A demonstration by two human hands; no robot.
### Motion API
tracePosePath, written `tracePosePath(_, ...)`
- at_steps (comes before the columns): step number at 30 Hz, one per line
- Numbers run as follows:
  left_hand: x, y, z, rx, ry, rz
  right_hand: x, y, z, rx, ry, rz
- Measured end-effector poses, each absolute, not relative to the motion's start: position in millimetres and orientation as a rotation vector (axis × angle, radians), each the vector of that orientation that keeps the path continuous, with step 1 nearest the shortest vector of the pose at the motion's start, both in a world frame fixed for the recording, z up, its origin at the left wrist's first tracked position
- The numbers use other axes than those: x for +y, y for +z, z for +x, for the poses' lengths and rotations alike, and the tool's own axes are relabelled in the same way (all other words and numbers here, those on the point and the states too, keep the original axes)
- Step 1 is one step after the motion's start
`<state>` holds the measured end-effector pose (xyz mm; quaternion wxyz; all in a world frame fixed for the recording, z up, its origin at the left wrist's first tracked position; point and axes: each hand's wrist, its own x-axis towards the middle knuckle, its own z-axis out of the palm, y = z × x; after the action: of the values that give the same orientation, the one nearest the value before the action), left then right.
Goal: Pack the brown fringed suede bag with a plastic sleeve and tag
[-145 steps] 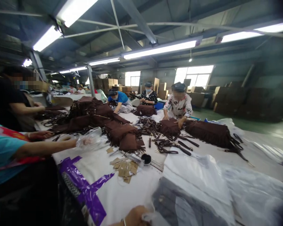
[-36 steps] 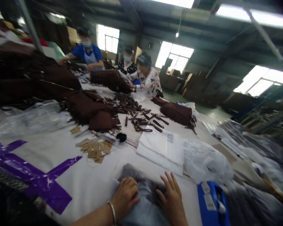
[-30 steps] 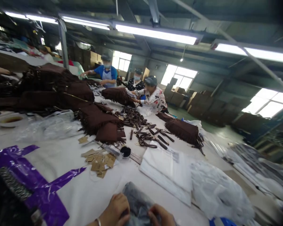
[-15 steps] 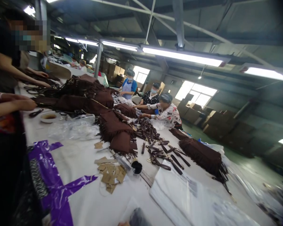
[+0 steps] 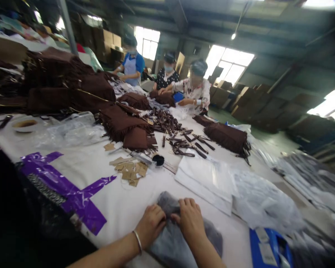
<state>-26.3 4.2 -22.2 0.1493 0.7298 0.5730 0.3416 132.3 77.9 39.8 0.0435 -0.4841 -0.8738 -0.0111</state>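
Note:
A dark grey bundle (image 5: 170, 242), which looks like something soft inside a plastic bag, lies on the white table at the bottom middle of the head view. My left hand (image 5: 151, 224), with a silver bangle at the wrist, has its fingers curled on the left side of the bundle's upper end. From the right, my right hand (image 5: 191, 219) grips the same end, its thumb pointing toward my left hand. Both sets of fingertips are partly hidden in the folds.
Cardboard tags (image 5: 131, 171), brown straps (image 5: 190, 143) and fringed brown bags (image 5: 134, 124) lie beyond. Flat clear plastic bags (image 5: 203, 178) and a blue box (image 5: 270, 249) are to the right. Purple tape (image 5: 64, 190) marks the left edge. Several people stand across the table.
The view has tilted down and turned right. Both my hands and the grey bundle now show, where only a fingertip and the bundle's end showed before. The co-workers at left have left the view.

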Motion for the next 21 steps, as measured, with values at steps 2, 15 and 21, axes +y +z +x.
tracePosePath(2, 6, -13, -30, 1.597, 1.001, 2.042, 73, 28, 138, -2.701, 0.111, -1.403)
tracePosePath(15, 55, -16, -6, 1.548, 0.550, 2.508, 74, -7, 201, -2.363, 0.393, -1.503)
tracePosePath(21, 73, -64, -13, 1.551, 0.699, 2.641, 79, 0, 204, -2.193, 0.475, -1.545)
